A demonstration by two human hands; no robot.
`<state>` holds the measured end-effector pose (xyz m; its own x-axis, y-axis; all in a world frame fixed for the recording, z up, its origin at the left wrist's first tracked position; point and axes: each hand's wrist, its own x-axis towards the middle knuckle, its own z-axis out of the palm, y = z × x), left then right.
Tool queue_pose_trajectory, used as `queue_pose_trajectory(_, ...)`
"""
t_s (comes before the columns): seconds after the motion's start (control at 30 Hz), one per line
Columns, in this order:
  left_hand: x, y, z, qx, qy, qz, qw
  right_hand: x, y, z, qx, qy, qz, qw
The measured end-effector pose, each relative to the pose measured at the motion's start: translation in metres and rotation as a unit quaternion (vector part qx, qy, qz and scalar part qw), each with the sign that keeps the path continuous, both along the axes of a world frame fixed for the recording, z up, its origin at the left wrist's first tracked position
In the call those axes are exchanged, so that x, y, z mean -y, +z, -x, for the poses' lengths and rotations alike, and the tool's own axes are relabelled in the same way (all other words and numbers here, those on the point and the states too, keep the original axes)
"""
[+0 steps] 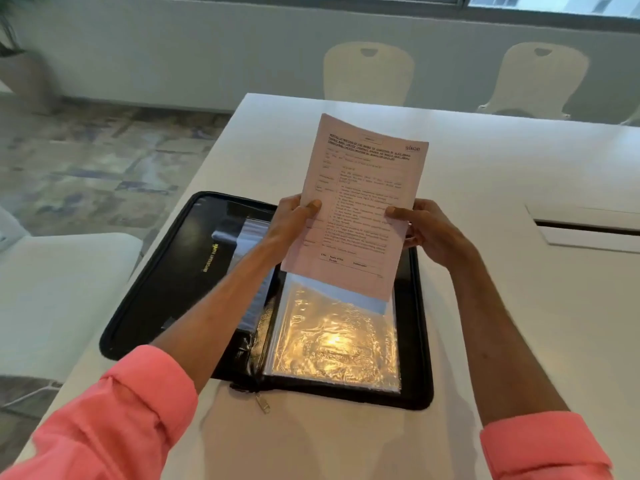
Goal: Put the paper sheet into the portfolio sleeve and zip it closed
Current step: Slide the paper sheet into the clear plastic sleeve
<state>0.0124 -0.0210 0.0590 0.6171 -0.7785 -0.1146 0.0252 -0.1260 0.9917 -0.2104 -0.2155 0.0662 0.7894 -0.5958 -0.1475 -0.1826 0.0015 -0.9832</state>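
Above portfolio sleeve (332, 341), seemingly clear: paper sheet (360, 188) pinched between hands (294, 220) (433, 233).

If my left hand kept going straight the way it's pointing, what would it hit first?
Your left hand pinches the paper sheet, so that comes first; beyond it, probably the table past the portfolio, though depth is unclear.

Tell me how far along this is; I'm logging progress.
Done: the portfolio lies unzipped and open on the table, its clear sleeve exposed. In hand: the left hand and right hand hold the paper sheet by its sides above the sleeve; whether its lower edge has entered is unclear. Left: slide the sheet in, fold the portfolio shut and run the zipper pull round.
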Motion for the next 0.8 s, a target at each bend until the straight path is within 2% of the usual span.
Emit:
queue_pose_trajectory(0.13,0.002,-0.004,-0.009,0.006,-0.013,-0.008,1.0,0.012,0.002,-0.004,-0.048,0.025,0.022,0.998)
queue_pose_trajectory(0.27,0.008,-0.008,-0.01,0.042,-0.01,-0.006,0.999,0.029,0.004,0.003,-0.044,0.003,0.047,0.998)
queue_pose_trajectory(0.43,0.007,-0.029,-0.009,0.178,0.096,-0.029,0.979,0.047,-0.002,0.011,0.003,-0.16,0.019,0.987)
queue_pose_trajectory(0.5,0.006,-0.039,-0.01,0.232,0.097,-0.04,0.967,0.048,-0.006,0.011,0.032,-0.228,-0.003,0.973)
queue_pose_trajectory(0.57,0.007,-0.048,-0.008,0.31,0.04,-0.057,0.948,0.046,-0.01,0.008,0.06,-0.279,-0.021,0.958)
queue_pose_trajectory(0.67,0.014,-0.06,0.0,0.44,-0.1,-0.111,0.885,0.041,-0.016,0.002,0.096,-0.321,-0.039,0.941)
queue_pose_trajectory(0.8,0.019,-0.071,0.012,0.51,-0.17,-0.158,0.828,0.035,-0.022,-0.008,0.119,-0.338,-0.049,0.932)
